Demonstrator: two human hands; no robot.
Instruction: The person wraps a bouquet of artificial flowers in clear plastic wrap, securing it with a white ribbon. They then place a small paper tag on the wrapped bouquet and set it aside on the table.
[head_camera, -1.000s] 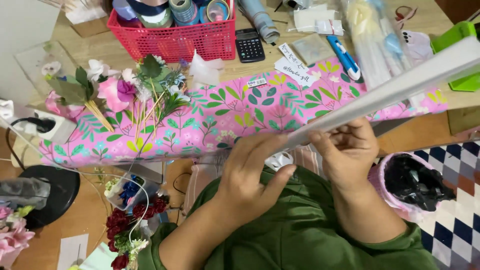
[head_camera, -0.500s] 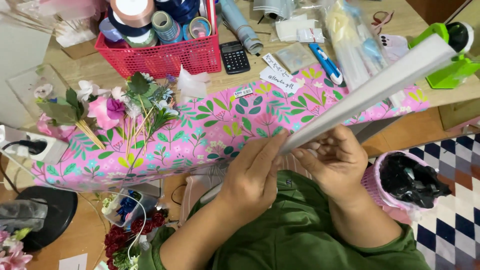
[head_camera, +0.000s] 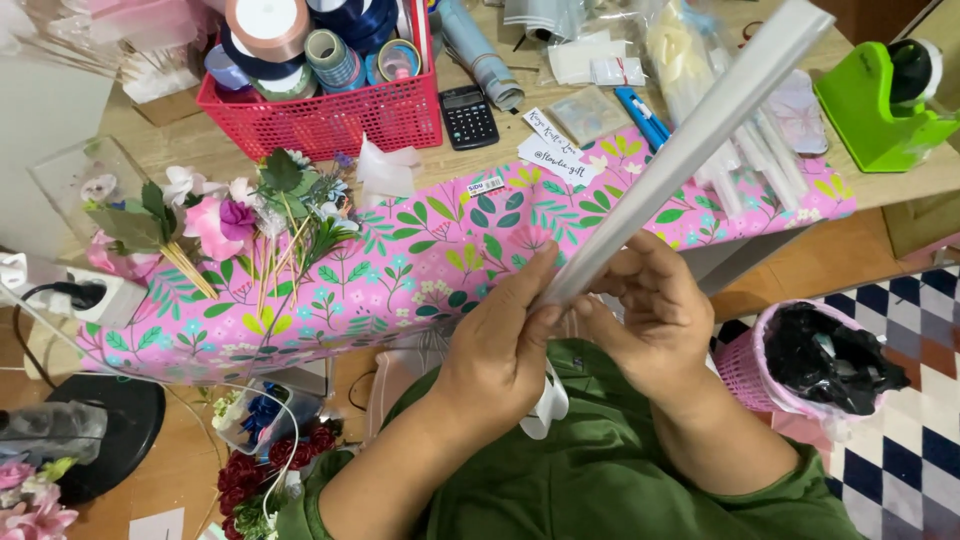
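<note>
1. Two bare hands meet at the near end of a long pale roll (head_camera: 690, 150) of clear wrapping film, held above a desk (head_camera: 200, 150) crowded with craft supplies.

2. Left hand (head_camera: 505, 340) clenches around the roll's lower end from the left, fingers curled up along it; right hand (head_camera: 655, 315) pinches the same end from the right, thumb and fingers pressed to the film's edge. Both grips are closed on the roll, and the hands nearly touch.

3. From that shared grip, the roll's long axis runs up and to the right, away from the body, with its far end leaving the top edge of the picture near a green tape dispenser (head_camera: 875, 100). All of its free length lies beyond the hands; neither hand is clearly nearer the far end.

4. Under the roll, a pink floral wrapping sheet (head_camera: 420, 260) covers the desk's front edge. A bunch of artificial flowers (head_camera: 225, 225) on sticks lies on the sheet, well to the left of the hands.

5. Behind it stand a red basket (head_camera: 330, 115) of ribbon spools and a black calculator (head_camera: 468, 115).

6. Right of the person, a pink bin (head_camera: 760, 370) lined with a black bag sits on the chequered floor (head_camera: 900, 310).
</note>
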